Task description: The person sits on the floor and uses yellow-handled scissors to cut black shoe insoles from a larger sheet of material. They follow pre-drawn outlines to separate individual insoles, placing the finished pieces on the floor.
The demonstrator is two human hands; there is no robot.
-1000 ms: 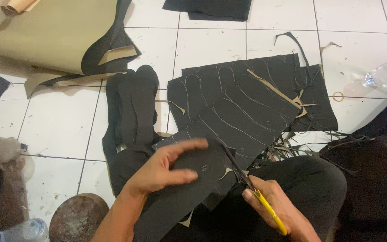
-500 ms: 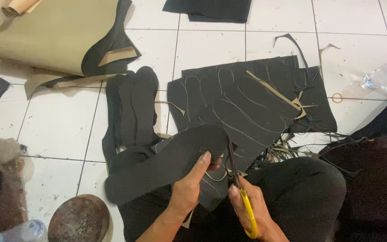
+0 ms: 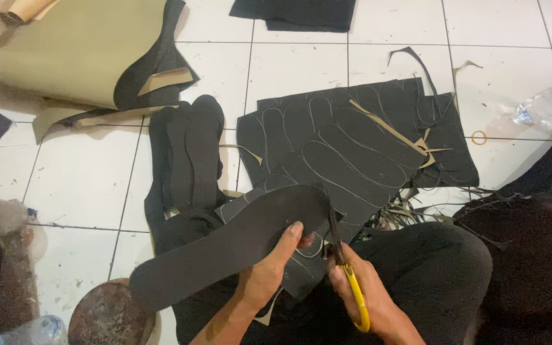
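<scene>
My left hand (image 3: 271,276) grips a black sole-shaped cutout (image 3: 225,246) by its right end, thumb on top. The cutout slants from the lower left up toward the centre. My right hand (image 3: 364,299) holds yellow-handled scissors (image 3: 346,271), whose dark blades point up at the cutout's rounded right end. Under both hands lies a black sheet (image 3: 352,150) marked with several pale sole outlines. A stack of cut black soles (image 3: 190,153) lies just left of that sheet on the white tiled floor.
A tan sheet (image 3: 65,51) with black backing lies at the top left. Thin black and tan offcuts (image 3: 410,137) litter the marked sheet. A plastic bottle (image 3: 547,99) lies at the right, another bottle (image 3: 30,332) and a round rusty object (image 3: 107,316) at the bottom left.
My left hand went from lying flat on the material to gripping the cutout's end. The cutout lifted and swung out to the left. The scissors stayed near its right end.
</scene>
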